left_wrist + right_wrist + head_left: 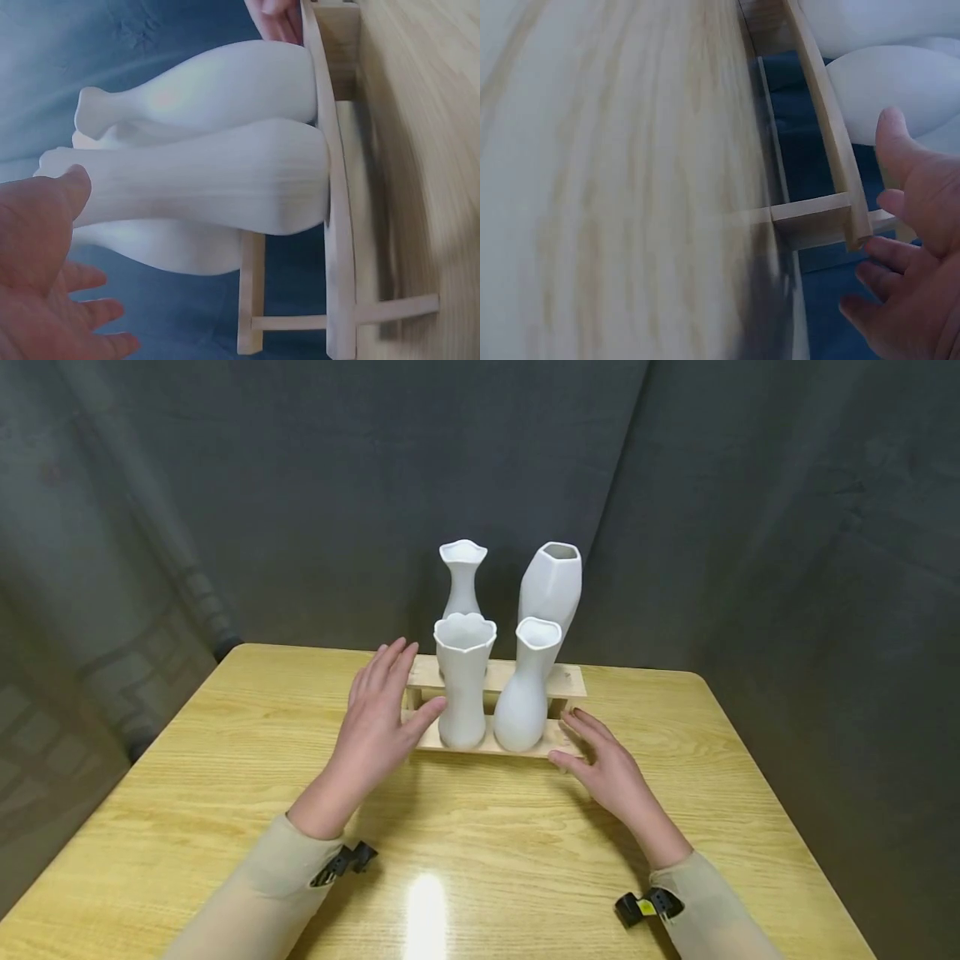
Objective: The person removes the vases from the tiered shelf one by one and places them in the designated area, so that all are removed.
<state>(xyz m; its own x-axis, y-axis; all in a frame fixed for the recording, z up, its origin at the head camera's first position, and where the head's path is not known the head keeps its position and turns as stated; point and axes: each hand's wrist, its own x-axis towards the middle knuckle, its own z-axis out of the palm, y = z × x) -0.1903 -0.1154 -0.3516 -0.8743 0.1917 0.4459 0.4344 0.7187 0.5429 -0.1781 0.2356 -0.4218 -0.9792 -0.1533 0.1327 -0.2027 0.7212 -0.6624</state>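
Note:
A two-step wooden rack (568, 682) carries several upright white vases. On the lower front step stand a vase with a scalloped rim (462, 693) at left and a round-bellied vase (521, 706) at right. Behind them are a flared-neck vase (462, 583) and a faceted vase (551, 585), their lower parts partly hidden. My left hand (378, 710) is spread at the rack's left end, its thumb beside the scalloped vase; contact is unclear. At the right end, my right hand (609, 768) has loosely bent fingers close to the lower board (829, 127), gripping nothing.
The rack stands toward the far edge of a light wooden table (480, 852). Dark grey curtain (337, 502) hangs close behind it and along both sides. Small black cameras (643, 907) are strapped to both wrists.

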